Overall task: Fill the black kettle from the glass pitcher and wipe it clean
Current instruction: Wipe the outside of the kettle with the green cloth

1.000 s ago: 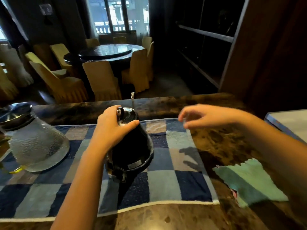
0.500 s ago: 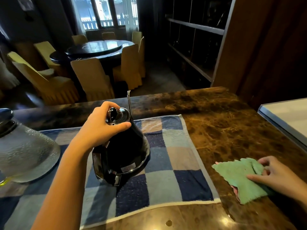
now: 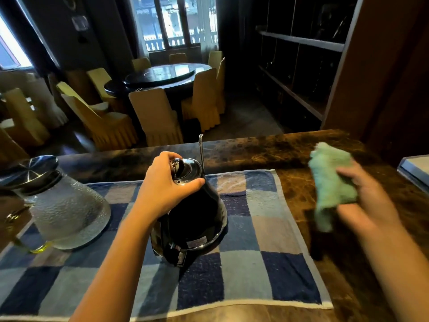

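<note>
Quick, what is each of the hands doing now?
Left hand: gripping the top of the black kettle.
Right hand: holding the green cloth.

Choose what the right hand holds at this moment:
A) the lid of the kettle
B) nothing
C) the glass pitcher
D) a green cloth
D: the right hand grips the green cloth, its fingers curled round it, while the left hand holds the top of the black kettle.
</note>
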Motion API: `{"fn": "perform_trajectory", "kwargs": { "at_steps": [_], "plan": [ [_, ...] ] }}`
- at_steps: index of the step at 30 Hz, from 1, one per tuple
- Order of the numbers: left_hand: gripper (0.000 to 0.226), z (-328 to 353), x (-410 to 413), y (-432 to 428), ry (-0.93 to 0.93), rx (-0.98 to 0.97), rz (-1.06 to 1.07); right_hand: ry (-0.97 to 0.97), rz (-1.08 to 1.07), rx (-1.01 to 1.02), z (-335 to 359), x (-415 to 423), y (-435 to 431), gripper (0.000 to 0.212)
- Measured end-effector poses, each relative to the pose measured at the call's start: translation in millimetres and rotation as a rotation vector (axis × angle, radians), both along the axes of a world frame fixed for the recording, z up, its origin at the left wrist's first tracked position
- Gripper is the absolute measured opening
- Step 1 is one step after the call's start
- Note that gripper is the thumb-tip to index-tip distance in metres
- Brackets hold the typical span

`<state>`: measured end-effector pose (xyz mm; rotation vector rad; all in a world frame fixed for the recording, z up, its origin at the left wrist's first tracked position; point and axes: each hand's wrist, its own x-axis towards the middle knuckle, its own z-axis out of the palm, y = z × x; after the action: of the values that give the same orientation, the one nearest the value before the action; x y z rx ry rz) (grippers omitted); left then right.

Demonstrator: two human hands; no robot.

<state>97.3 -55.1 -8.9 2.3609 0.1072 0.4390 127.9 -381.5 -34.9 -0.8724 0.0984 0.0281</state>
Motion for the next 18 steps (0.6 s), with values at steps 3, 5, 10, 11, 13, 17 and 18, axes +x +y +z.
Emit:
{"fn": "perform_trajectory", "kwargs": {
  "at_steps": [3,5,10,11,13,17,18],
  "plan": [
    [0.065,-0.6,-0.7,0.7,0.01,0.019,0.01,-0.006,0.119,-0.008,-2.2,9.7,61.0,0.026],
    [0.057,-1.0,-0.3,0.9,0.007,-0.005,0.003,-0.07,0.315,0.019,-0.8,1.9,100.0,0.022],
    [0.054,-1.0,2.8,1.0,0.029,-0.073,0.026,-0.38,0.276,-0.508,-39.6,-4.6,163.9,0.028],
    [0.058,-0.8,3.0,0.9,0.031,-0.062,0.032,-0.425,0.216,-0.578,-44.9,1.3,170.9,0.023],
    [0.066,-1.4,3.2,1.1,0.038,-0.048,0.034,-0.464,0.192,-0.594,-48.7,14.7,185.2,0.012],
    [0.052,-4.4,4.7,2.4,0.038,-0.011,0.049,-0.43,0.332,-0.497,-47.9,43.2,208.5,0.029],
    [0.055,-5.0,4.7,3.5,0.039,-0.005,0.043,-0.399,0.365,-0.504,-53.3,48.3,210.2,0.034]
  ]
}}
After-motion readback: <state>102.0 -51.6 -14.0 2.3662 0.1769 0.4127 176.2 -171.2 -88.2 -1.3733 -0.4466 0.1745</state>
